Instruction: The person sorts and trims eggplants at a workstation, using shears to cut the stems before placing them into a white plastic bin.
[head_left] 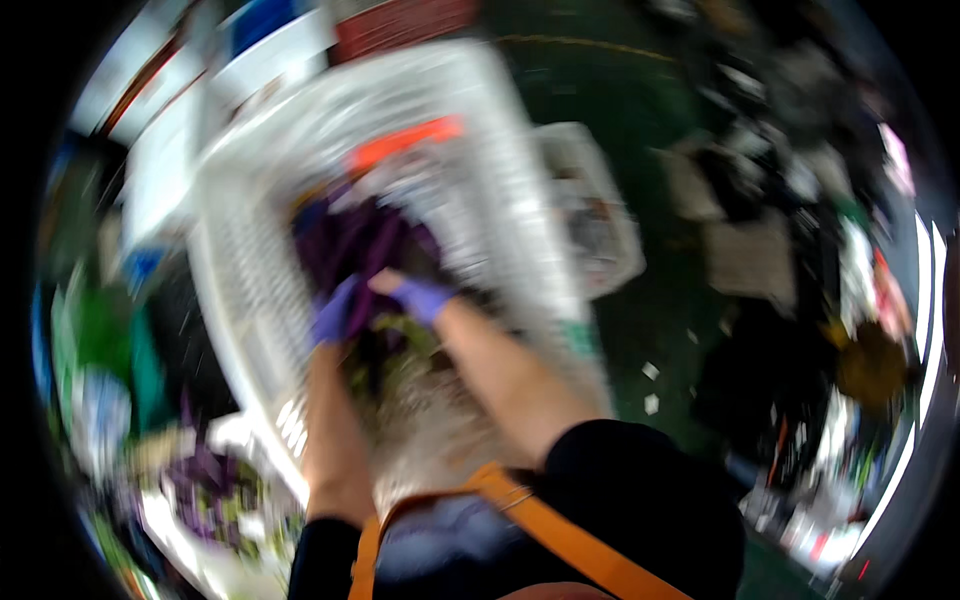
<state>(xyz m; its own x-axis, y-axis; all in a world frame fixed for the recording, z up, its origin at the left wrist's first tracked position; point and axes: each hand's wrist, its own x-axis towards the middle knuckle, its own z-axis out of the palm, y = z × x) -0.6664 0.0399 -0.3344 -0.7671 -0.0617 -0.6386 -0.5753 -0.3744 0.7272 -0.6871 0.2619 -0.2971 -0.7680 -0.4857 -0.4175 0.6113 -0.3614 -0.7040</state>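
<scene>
Left hand (336,312) and right hand (418,297) are at the 6 o'clock edge of some crumpled purple material (352,240) inside a white crate (245,270). Fingers? Too blurry, honestly can't tell.

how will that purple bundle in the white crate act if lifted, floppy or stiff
The purple bundle will probably flop, since it lies in uneven folds. It seems unlikely to roll, being spread out inside the white crate. Blur hides its material, so weight is unclear.
</scene>
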